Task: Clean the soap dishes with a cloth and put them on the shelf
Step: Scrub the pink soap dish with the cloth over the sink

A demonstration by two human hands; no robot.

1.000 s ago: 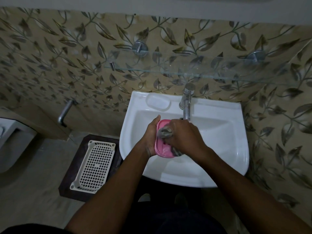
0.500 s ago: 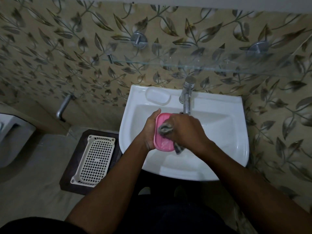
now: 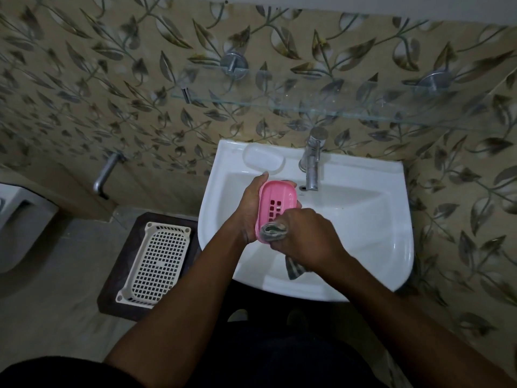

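Left hand fingers clamp slotted pink plastic soap dish over white basin; right hand fingers clenched on bunched grey cloth at its near edge.

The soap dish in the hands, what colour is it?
Pink soap dish, seen in the head view.

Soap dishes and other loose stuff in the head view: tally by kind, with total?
Soap dishes: 2, a pink dish in the left hand and a white dish on the sink rim
Cloths: 1, the cloth in the right hand
Baskets: 1, the basket on the floor
Total: 4
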